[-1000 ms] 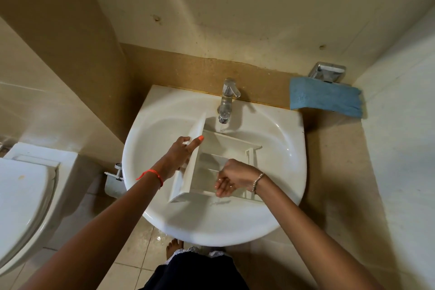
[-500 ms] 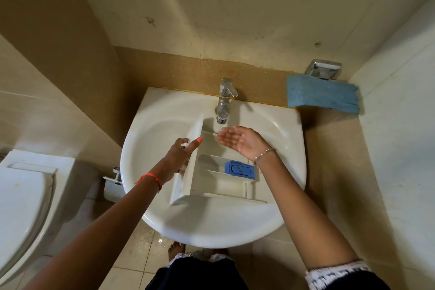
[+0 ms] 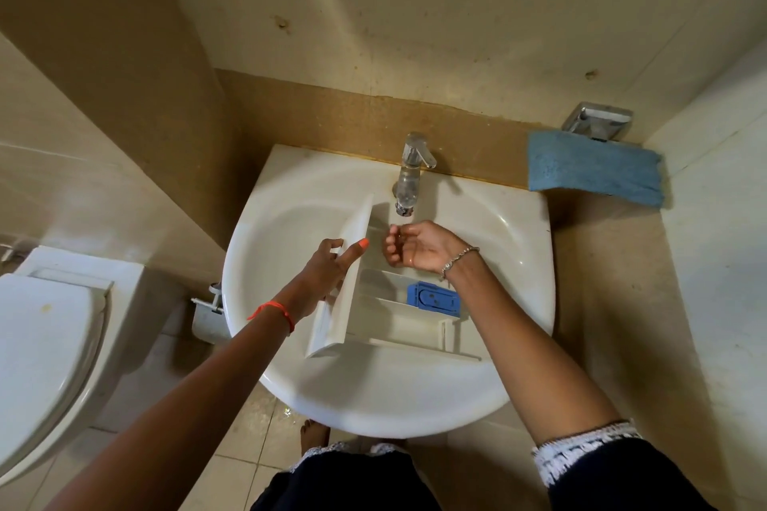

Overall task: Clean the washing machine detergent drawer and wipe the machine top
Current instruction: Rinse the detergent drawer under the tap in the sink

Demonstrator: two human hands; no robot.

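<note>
The white detergent drawer [image 3: 398, 315] lies in the white sink [image 3: 290, 216], its front panel standing up on the left side. A blue insert [image 3: 436, 298] sits in one of its compartments. My left hand [image 3: 328, 270] grips the front panel, thumb over the top edge. Cupped palm-up just under the tap [image 3: 409, 178] is my right hand [image 3: 415, 247], with a little water in it and nothing else held. It hovers over the drawer's far end.
A blue cloth [image 3: 593, 172] hangs from a chrome holder [image 3: 597, 122] on the wall at the right. A white toilet [image 3: 45, 344] stands at the left. Tiled walls close in behind and on both sides.
My right hand rose from inside the drawer to beneath the tap and curled into a cup, uncovering the blue insert. My left hand kept its hold on the front panel.
</note>
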